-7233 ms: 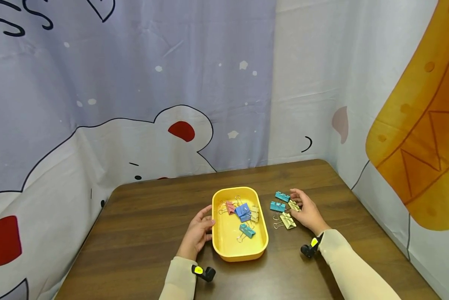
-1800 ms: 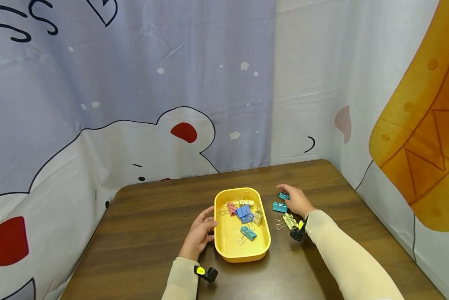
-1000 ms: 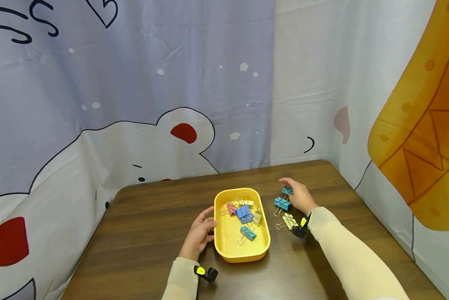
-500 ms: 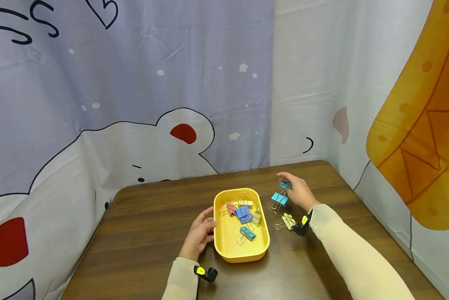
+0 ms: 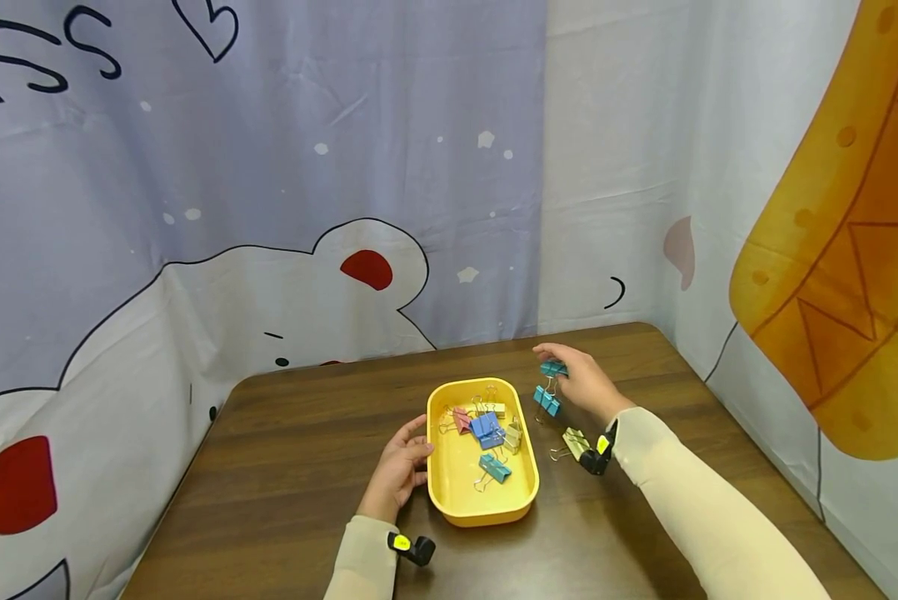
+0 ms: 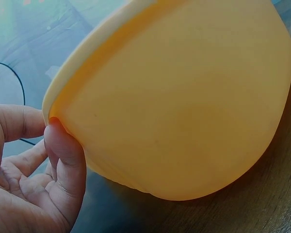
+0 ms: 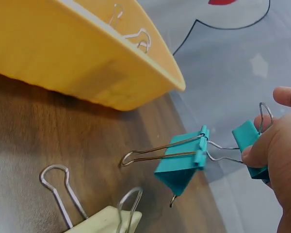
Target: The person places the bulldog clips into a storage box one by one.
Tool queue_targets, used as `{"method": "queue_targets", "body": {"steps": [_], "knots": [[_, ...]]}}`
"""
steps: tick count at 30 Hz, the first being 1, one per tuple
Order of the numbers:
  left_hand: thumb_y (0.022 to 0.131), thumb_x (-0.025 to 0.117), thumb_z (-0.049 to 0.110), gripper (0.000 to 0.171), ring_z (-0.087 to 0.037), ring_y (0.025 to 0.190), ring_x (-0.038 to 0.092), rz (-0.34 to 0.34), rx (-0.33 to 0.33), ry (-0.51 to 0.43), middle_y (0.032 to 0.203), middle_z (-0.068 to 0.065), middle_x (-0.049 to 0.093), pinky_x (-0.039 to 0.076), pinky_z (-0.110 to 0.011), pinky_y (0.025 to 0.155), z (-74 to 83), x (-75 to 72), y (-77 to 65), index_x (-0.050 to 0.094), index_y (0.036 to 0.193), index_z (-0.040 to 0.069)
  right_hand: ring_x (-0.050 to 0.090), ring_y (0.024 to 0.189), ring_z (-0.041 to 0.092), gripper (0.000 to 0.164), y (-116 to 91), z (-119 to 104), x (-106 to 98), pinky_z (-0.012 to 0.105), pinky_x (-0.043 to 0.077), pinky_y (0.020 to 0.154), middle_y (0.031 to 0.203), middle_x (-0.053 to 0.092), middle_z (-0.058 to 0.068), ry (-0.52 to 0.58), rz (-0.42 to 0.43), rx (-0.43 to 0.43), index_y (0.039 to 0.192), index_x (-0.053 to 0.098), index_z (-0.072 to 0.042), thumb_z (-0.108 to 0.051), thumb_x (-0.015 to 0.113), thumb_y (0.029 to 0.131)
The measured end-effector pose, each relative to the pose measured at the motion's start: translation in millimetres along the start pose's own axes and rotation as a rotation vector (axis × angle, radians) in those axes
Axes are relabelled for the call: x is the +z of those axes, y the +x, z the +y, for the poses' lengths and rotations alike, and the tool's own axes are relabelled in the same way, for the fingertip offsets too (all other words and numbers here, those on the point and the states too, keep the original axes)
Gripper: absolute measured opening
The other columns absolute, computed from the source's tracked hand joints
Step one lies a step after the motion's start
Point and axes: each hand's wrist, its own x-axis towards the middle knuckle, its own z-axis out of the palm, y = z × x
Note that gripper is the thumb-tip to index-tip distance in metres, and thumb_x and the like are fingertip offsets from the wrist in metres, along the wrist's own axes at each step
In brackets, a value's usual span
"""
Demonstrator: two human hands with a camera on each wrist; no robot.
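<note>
My left hand [image 5: 398, 468] pinches the left rim of a yellow plastic bin [image 5: 486, 507], thumb on the near side in the left wrist view. My right hand [image 5: 586, 385] pinches a teal binder clip [image 7: 247, 141] between thumb and fingers, to the right of the bin's far end. A second teal binder clip [image 7: 179, 160] dangles from it, their wire handles hooked together. Inside the bin lie a pink clip [image 5: 461, 420], blue clips [image 5: 488, 429], pale yellow clips [image 5: 512, 438] and a teal clip [image 5: 495, 467].
One pale yellow binder clip [image 5: 575, 443] lies on the wooden table [image 5: 306, 467] below the right hand, partly behind the wrist camera [image 5: 597, 457]. A printed curtain [image 5: 479, 183] hangs right behind the table's far edge.
A pale yellow clip from the right-hand group is now in the bin. My right hand has taken a teal clip, lifted it with the other hanging along, and moved left toward the bin.
</note>
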Motion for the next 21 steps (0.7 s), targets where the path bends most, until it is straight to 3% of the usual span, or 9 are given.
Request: {"method": "queue_targets", "body": {"steps": [10,21], "knots": [[0.100,0.059,-0.004,0.061,-0.015,0.078,0.062,-0.006,0.005,0.000,0.110,-0.012,0.062,0.062,-0.031,0.059,-0.4,-0.2,-2.4,0.043,0.158,0.005,0.065,0.121,0.040,0.061,8,-9,-1,0.056,0.052,0.106,0.128,0.070,0.020,-0.001,0.033,-0.021,0.141,0.062,-0.004,0.025,0.063,0.087],[0.100,0.059,-0.004,0.063,-0.015,0.079,0.064,-0.014,0.010,-0.005,0.109,-0.009,0.062,0.063,-0.033,0.061,1.2,1.3,-3.8,0.040,0.160,0.004,0.066,0.121,0.038,0.061,18,-28,0,0.054,0.053,0.106,0.130,0.069,0.018,0.015,-0.016,-0.041,0.144,0.060,-0.005,0.022,0.063,0.090]]}}
